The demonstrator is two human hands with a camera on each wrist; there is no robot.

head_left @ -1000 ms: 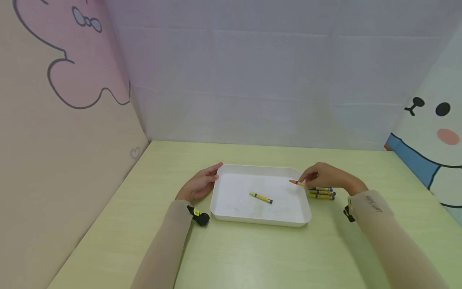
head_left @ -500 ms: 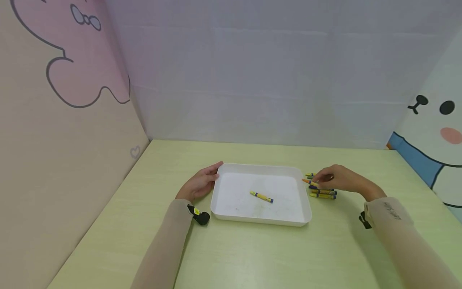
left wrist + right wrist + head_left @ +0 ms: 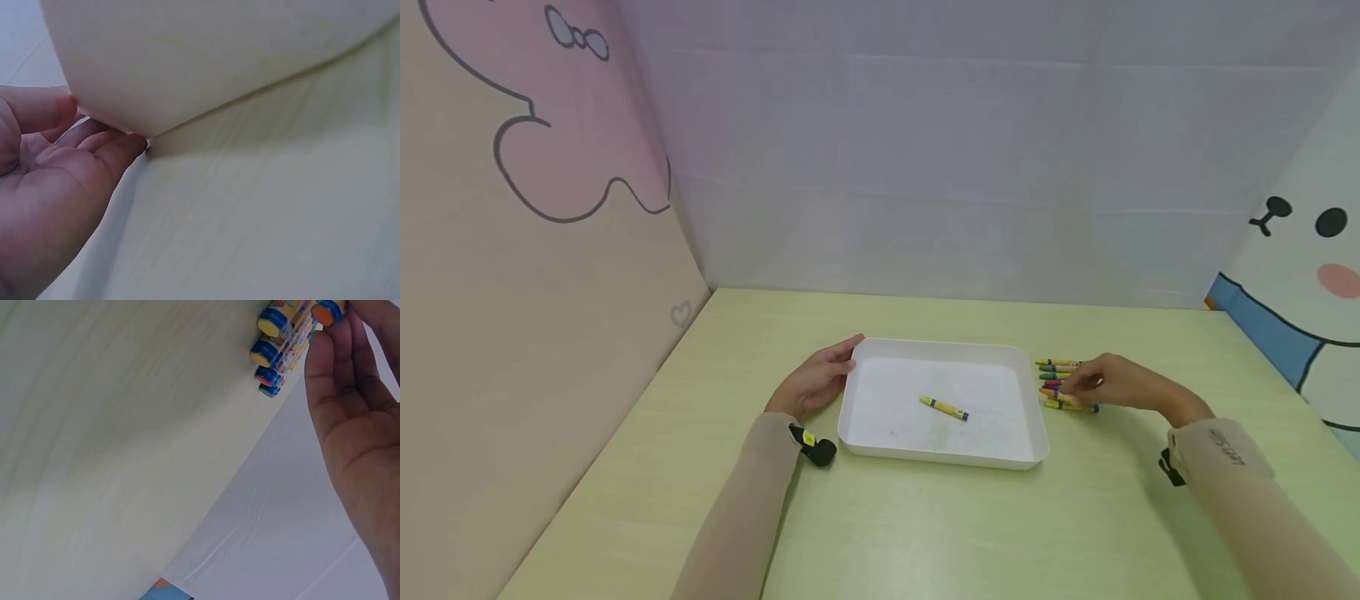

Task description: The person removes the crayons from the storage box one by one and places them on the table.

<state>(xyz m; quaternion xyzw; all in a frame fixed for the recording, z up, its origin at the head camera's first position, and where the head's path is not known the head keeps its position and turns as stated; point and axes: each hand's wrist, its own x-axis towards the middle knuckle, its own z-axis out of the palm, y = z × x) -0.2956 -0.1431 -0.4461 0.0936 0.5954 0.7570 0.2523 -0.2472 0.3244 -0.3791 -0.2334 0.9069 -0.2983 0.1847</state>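
Note:
A shallow white tray point(image 3: 887, 429) rests on the table, and one yellow crayon point(image 3: 944, 408) lies in it. My left hand point(image 3: 811, 385) holds the tray's left edge. In the left wrist view, the thumb point(image 3: 50, 107) touches the tray wall while the fingers meet its bottom edge. To the right of the tray, my right hand point(image 3: 1116, 383) pinches an orange crayon point(image 3: 327, 311) just over a group of crayons point(image 3: 1054, 367) in several colours, laid side by side with tips toward the tray. The hand hides part of the group.
The pale yellow table point(image 3: 917, 533) runs back to a light cloth wall point(image 3: 880, 183). A side panel with a pink drawing point(image 3: 587, 125) stands at the left, and one with a white cartoon face point(image 3: 1292, 258) at the right.
My right hand has moved right, from over the tray's right rim to the crayon group, still holding the orange crayon. More crayons now show. The left hand keeps its place on the tray.

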